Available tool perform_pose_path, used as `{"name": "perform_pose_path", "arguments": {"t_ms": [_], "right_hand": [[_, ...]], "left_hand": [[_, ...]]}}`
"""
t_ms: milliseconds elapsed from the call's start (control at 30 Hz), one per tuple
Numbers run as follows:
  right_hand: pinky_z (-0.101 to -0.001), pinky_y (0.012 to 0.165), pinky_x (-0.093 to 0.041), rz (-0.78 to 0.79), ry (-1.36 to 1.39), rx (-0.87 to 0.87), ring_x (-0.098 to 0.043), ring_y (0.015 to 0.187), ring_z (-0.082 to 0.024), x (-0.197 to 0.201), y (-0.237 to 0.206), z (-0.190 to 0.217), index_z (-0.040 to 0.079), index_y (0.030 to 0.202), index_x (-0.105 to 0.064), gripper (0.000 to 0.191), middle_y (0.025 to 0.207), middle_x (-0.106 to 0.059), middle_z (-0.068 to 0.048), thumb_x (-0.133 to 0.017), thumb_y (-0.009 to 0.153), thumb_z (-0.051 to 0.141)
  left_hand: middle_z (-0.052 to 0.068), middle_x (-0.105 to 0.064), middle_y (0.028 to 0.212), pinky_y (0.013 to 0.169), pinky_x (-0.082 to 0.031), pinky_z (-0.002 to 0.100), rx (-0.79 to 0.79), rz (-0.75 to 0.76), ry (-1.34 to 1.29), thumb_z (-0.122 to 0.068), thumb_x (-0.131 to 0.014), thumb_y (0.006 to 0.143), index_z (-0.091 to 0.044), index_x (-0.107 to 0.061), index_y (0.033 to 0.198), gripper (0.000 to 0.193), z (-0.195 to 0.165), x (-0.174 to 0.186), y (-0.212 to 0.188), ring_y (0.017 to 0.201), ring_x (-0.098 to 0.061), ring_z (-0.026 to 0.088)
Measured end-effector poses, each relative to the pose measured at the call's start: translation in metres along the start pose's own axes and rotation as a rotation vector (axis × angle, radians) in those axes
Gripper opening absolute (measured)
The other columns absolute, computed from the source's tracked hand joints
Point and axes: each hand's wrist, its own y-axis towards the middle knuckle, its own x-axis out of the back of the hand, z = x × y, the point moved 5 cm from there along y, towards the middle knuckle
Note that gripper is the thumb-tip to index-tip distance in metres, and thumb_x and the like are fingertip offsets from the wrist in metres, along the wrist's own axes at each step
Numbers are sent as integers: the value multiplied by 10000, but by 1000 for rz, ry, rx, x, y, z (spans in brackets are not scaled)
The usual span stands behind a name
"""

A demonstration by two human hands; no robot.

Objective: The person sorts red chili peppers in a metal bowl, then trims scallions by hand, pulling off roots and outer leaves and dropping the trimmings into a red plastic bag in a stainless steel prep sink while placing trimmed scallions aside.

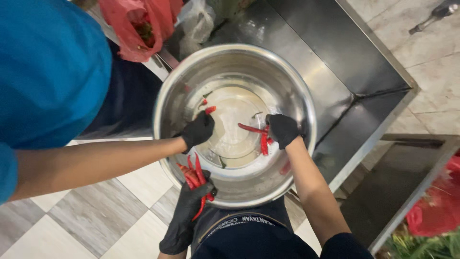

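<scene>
A large steel bowl holds a little cloudy water and a few red chillies. My right hand, in a black glove, is inside the bowl on the right and grips two or three red chillies. My left hand, also gloved, is at the bowl's near rim, closed on a bunch of red chillies. A co-worker in a blue shirt reaches in from the left; that person's gloved hand pinches a small red chilli.
The bowl rests over a steel sink basin. A red plastic bag and a clear bag lie at the top. A red bag and greens sit at the lower right. Tiled floor is below.
</scene>
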Motion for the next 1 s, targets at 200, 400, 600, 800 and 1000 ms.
{"name": "perform_pose_path", "arguments": {"t_ms": [200, 400, 600, 800, 1000], "right_hand": [[-468, 818, -537, 234, -44, -39, -723, 918, -348, -10, -18, -6, 152, 1085, -725, 279, 959, -750, -164, -705, 833, 272], [-405, 859, -554, 221, 153, 109, -724, 975, -320, -18, 2, 30, 110, 1119, -759, 292, 1038, -762, -180, -740, 868, 259], [-292, 836, -548, -119, 956, 17, -695, 964, -135, 15, 13, 62, 52, 1312, -667, 392, 1117, -768, -75, -687, 944, 187], [-292, 921, -556, -271, 1315, 249, -692, 1027, -150, 52, 22, 108, 8, 1368, -602, 439, 1213, -720, -79, -664, 949, 123], [-314, 957, -553, -330, 1193, 365, -692, 1055, -163, 68, 24, 143, -18, 1307, -651, 503, 1194, -731, -97, -824, 845, 79]], "left_hand": [[118, -669, 868, 717, -556, 386, 13, 22, -4, -73, -789, 759, 44, -579, 1165, 471, 6, -2, -1, 758, -674, 255], [116, -683, 873, 738, -553, 366, 8, 106, 1, -82, -793, 801, 43, -591, 1189, 455, -1, -13, 5, 782, -685, 236], [104, -674, 855, 716, -546, 368, 25, 107, 20, -71, -783, 830, 24, -584, 1183, 416, -16, -24, -2, 760, -673, 231], [93, -678, 870, 725, -543, 359, 29, 95, 47, -67, -775, 835, 40, -597, 1194, 415, -21, -24, -4, 777, -678, 227], [98, -669, 870, 747, -538, 357, 13, 87, 68, -72, -765, 842, 45, -602, 1207, 417, -22, -25, -5, 794, -667, 224]]}}
